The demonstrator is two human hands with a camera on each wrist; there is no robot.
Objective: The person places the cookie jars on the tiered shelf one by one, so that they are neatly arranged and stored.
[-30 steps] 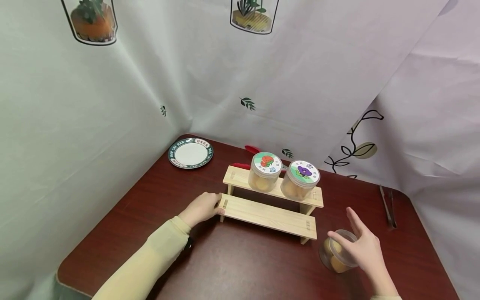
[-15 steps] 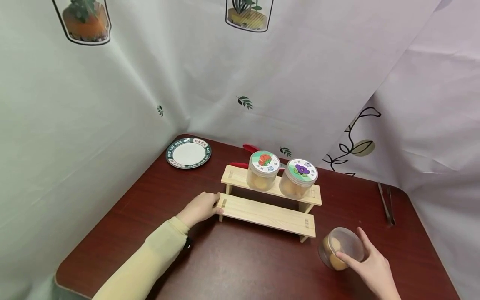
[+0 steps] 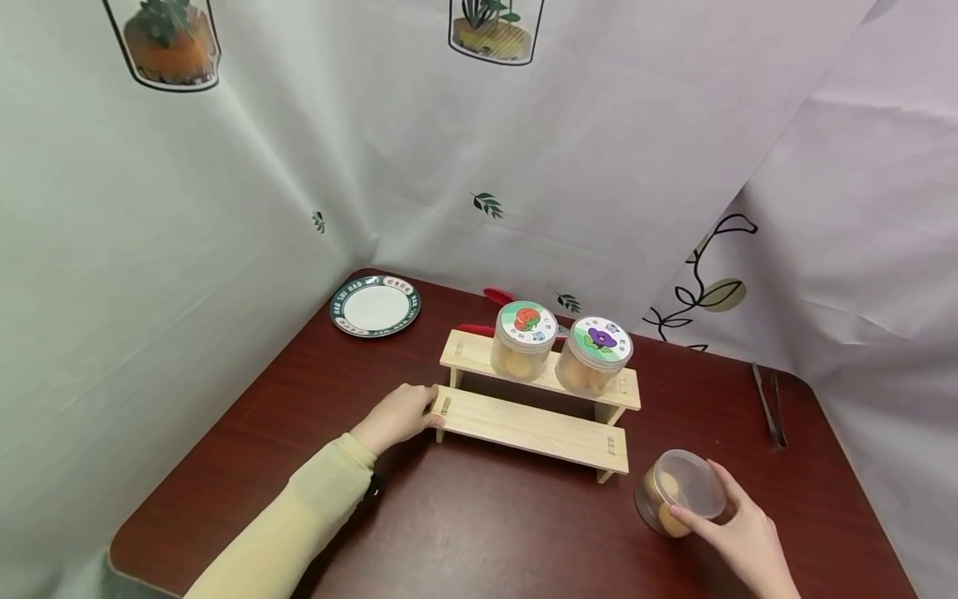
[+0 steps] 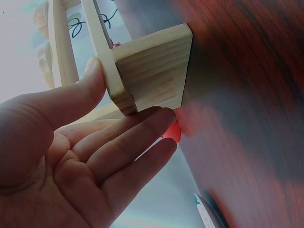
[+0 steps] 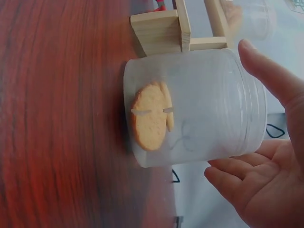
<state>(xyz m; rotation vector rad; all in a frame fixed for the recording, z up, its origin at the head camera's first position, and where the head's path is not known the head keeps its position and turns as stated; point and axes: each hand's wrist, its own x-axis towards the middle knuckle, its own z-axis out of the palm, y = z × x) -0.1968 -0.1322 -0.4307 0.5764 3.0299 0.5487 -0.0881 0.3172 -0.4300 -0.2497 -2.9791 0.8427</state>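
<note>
My left hand [image 3: 397, 416] holds the left end of a two-tier wooden shelf [image 3: 531, 428], thumb along the lower board's edge. In the left wrist view its other fingers lie fairly straight beside the shelf's end panel [image 4: 154, 71]. At the right, my right hand [image 3: 741, 528] grips a clear plastic jar [image 3: 683, 487] near its rim, thumb on one side and fingers on the other. Biscuits [image 5: 152, 116] lie at the jar's bottom. The jar has no printed label on top, unlike the strawberry-pictured jar [image 3: 524, 345] and the purple-pictured jar [image 3: 594, 358] on the upper tier.
A plate with a dark green patterned rim [image 3: 344, 299] sits at the table's back left corner. Red-handled utensils [image 3: 477, 330] lie partly hidden behind the shelf. Metal tongs [image 3: 771, 412] lie near the right edge. Fabric walls border the brown table [image 3: 464, 532].
My right hand has come round from above the plastic jar to its right side and taken hold of it. The left hand stays on the shelf.
</note>
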